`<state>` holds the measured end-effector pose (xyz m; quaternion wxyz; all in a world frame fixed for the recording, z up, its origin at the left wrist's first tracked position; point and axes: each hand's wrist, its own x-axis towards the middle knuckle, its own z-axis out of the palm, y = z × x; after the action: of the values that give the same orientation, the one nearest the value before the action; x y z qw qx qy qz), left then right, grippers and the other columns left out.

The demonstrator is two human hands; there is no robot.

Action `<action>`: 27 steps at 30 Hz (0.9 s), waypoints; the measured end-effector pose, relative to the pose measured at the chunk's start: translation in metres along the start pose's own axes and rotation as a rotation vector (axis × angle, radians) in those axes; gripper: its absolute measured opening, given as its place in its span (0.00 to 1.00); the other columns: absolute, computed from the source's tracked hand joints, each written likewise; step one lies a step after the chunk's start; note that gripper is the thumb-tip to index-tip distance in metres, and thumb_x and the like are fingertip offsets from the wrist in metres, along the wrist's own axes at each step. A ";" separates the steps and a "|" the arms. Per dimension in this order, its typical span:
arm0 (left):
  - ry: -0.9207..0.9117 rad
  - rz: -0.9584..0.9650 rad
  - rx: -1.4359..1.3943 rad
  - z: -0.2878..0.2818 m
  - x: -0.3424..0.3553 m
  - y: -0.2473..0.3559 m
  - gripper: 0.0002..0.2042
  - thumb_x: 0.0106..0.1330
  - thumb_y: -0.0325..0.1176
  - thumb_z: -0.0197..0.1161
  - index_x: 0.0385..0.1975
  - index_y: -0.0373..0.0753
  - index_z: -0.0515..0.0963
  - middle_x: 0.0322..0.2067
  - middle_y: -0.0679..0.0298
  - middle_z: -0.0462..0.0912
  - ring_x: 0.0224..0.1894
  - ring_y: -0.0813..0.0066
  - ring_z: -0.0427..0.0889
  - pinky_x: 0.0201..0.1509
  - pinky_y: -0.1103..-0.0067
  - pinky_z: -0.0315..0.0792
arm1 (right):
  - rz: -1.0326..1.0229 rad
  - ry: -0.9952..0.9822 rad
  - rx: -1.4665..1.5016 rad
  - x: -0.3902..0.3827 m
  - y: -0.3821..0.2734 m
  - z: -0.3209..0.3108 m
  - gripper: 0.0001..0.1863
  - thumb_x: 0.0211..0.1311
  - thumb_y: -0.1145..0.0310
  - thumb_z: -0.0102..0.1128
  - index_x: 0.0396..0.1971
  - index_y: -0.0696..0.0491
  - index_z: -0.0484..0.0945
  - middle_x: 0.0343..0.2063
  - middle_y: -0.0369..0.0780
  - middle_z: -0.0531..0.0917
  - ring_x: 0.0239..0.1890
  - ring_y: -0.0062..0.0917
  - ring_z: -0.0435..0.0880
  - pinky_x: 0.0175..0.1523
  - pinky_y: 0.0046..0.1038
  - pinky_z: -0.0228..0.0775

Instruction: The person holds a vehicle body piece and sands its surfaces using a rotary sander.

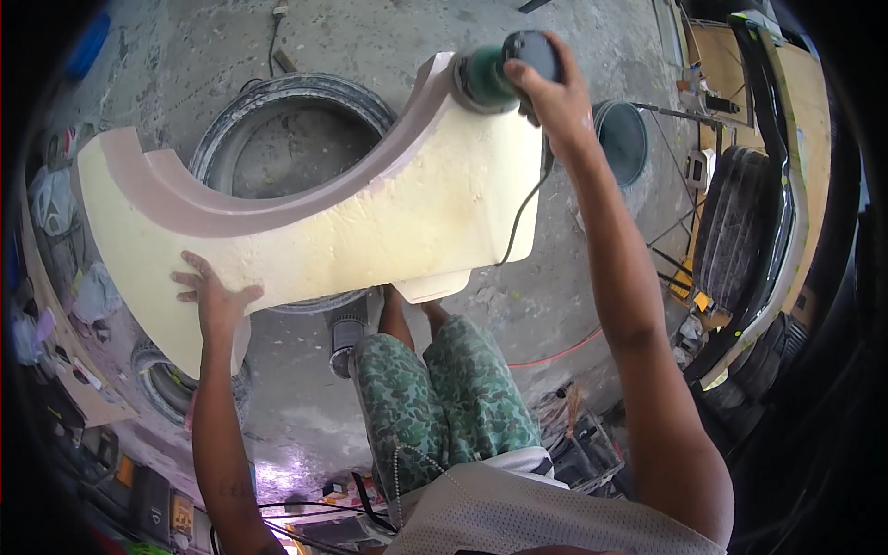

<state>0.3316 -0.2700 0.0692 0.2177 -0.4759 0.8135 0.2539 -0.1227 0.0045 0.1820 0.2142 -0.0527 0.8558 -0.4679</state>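
A pale yellow, curved panel [370,227] lies below me, across my front, partly over a dark round tyre [217,125] on the grey floor [578,361]. My left hand [220,294] presses on its left part, fingers spread wide, gripping nothing. My right hand [562,97] is wrapped round a green-and-dark power sander [486,78], set at the panel's upper right end, its cord [521,215] hanging down. I judge this to be sanding; whether the pad spins I cannot tell. The next stroke seems to call for a flat pad and a steady left hand.
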 end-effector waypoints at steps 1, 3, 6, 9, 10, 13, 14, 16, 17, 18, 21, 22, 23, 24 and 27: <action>0.003 -0.003 -0.003 0.000 0.000 0.000 0.74 0.43 0.39 0.85 0.75 0.32 0.22 0.68 0.12 0.21 0.72 0.10 0.22 0.77 0.44 0.28 | -0.016 -0.015 0.033 0.009 -0.003 -0.001 0.41 0.49 0.58 0.77 0.65 0.53 0.72 0.38 0.44 0.84 0.24 0.21 0.80 0.26 0.23 0.74; -0.015 -0.013 -0.021 -0.001 0.000 0.000 0.74 0.43 0.39 0.85 0.75 0.32 0.22 0.68 0.13 0.20 0.72 0.10 0.22 0.77 0.44 0.28 | -0.043 -0.028 -0.013 0.016 -0.005 -0.005 0.41 0.49 0.58 0.77 0.65 0.53 0.73 0.38 0.44 0.84 0.24 0.21 0.80 0.26 0.23 0.74; -0.022 -0.026 -0.032 -0.002 -0.001 0.002 0.73 0.44 0.39 0.85 0.76 0.33 0.23 0.68 0.14 0.20 0.71 0.09 0.22 0.78 0.44 0.29 | -0.096 -0.125 -0.107 0.002 0.000 -0.009 0.42 0.47 0.56 0.80 0.64 0.53 0.74 0.40 0.45 0.85 0.29 0.23 0.83 0.31 0.24 0.78; -0.013 -0.040 -0.024 -0.003 -0.002 0.005 0.73 0.44 0.38 0.84 0.76 0.34 0.23 0.69 0.15 0.20 0.71 0.08 0.23 0.78 0.45 0.31 | -0.233 -0.265 -0.195 -0.042 0.016 -0.006 0.43 0.46 0.56 0.82 0.64 0.54 0.74 0.49 0.46 0.85 0.45 0.30 0.87 0.48 0.31 0.82; -0.015 -0.056 -0.025 -0.004 -0.003 0.007 0.73 0.44 0.38 0.84 0.76 0.34 0.24 0.69 0.15 0.21 0.71 0.08 0.24 0.78 0.46 0.33 | -0.279 -0.271 -0.216 -0.064 0.022 -0.002 0.43 0.46 0.57 0.82 0.64 0.53 0.74 0.52 0.47 0.85 0.51 0.31 0.86 0.54 0.33 0.82; -0.012 -0.085 -0.005 -0.007 -0.004 0.014 0.73 0.44 0.38 0.85 0.76 0.34 0.24 0.70 0.16 0.22 0.71 0.07 0.28 0.78 0.47 0.40 | -0.152 -0.473 -0.108 -0.138 0.041 0.007 0.42 0.46 0.61 0.80 0.64 0.49 0.74 0.56 0.48 0.83 0.60 0.36 0.82 0.66 0.35 0.74; -0.011 -0.082 0.003 -0.009 -0.004 0.016 0.73 0.44 0.38 0.85 0.76 0.34 0.24 0.70 0.16 0.22 0.71 0.07 0.28 0.78 0.47 0.40 | -0.144 -0.527 -0.108 -0.159 0.047 0.013 0.42 0.45 0.62 0.80 0.64 0.49 0.74 0.57 0.49 0.82 0.61 0.38 0.81 0.68 0.36 0.72; -0.046 -0.146 -0.026 -0.011 -0.005 0.019 0.73 0.44 0.39 0.85 0.76 0.35 0.24 0.70 0.17 0.22 0.71 0.06 0.31 0.78 0.48 0.46 | -0.262 -0.581 -0.120 -0.191 0.055 0.026 0.42 0.44 0.65 0.79 0.64 0.49 0.73 0.57 0.49 0.81 0.63 0.41 0.80 0.68 0.37 0.71; -0.048 -0.130 0.012 -0.011 -0.005 0.019 0.73 0.44 0.39 0.85 0.76 0.35 0.24 0.70 0.17 0.22 0.71 0.06 0.31 0.78 0.48 0.46 | -0.265 -0.575 -0.113 -0.201 0.058 0.029 0.42 0.44 0.65 0.79 0.64 0.49 0.73 0.57 0.49 0.81 0.63 0.41 0.80 0.68 0.37 0.71; -0.045 -0.135 0.020 -0.011 -0.005 0.019 0.73 0.44 0.40 0.85 0.76 0.35 0.24 0.71 0.18 0.22 0.70 0.06 0.32 0.78 0.48 0.48 | -0.270 -0.542 -0.118 -0.208 0.060 0.031 0.41 0.44 0.65 0.79 0.64 0.49 0.74 0.57 0.49 0.82 0.62 0.42 0.80 0.67 0.37 0.71; -0.037 -0.121 0.044 -0.007 -0.004 0.014 0.73 0.44 0.40 0.85 0.76 0.36 0.23 0.71 0.18 0.22 0.70 0.06 0.32 0.77 0.47 0.49 | -0.229 -0.441 -0.076 -0.199 0.060 0.028 0.41 0.43 0.65 0.80 0.63 0.51 0.74 0.56 0.47 0.82 0.61 0.37 0.81 0.67 0.35 0.71; -0.032 -0.129 0.036 -0.005 -0.003 0.012 0.73 0.45 0.41 0.85 0.76 0.37 0.22 0.71 0.18 0.21 0.70 0.05 0.32 0.77 0.47 0.49 | -0.187 -0.370 -0.041 -0.188 0.060 0.025 0.41 0.43 0.65 0.81 0.63 0.53 0.75 0.55 0.46 0.82 0.59 0.32 0.81 0.66 0.33 0.70; -0.031 -0.101 0.055 -0.004 -0.001 0.010 0.73 0.45 0.41 0.85 0.76 0.37 0.22 0.71 0.18 0.21 0.70 0.05 0.32 0.77 0.47 0.49 | -0.125 -0.306 -0.016 -0.177 0.058 0.020 0.41 0.44 0.65 0.81 0.62 0.54 0.75 0.55 0.46 0.82 0.59 0.30 0.80 0.66 0.32 0.70; -0.028 -0.107 0.065 -0.003 0.000 0.008 0.74 0.45 0.41 0.84 0.76 0.37 0.21 0.71 0.18 0.21 0.70 0.05 0.32 0.77 0.47 0.50 | -0.143 -0.244 -0.052 -0.161 0.057 0.015 0.41 0.45 0.65 0.81 0.62 0.56 0.74 0.55 0.45 0.82 0.59 0.29 0.80 0.66 0.32 0.71; -0.031 -0.095 0.076 -0.002 0.001 0.005 0.74 0.45 0.42 0.84 0.76 0.37 0.21 0.71 0.18 0.21 0.70 0.05 0.32 0.77 0.47 0.50 | -0.059 -0.089 0.050 -0.121 0.053 0.001 0.41 0.46 0.64 0.80 0.63 0.55 0.72 0.51 0.45 0.83 0.55 0.29 0.82 0.62 0.32 0.75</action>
<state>0.3265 -0.2703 0.0711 0.2599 -0.5013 0.7956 0.2196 -0.0075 0.0679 0.1764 0.2392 -0.0933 0.8316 -0.4925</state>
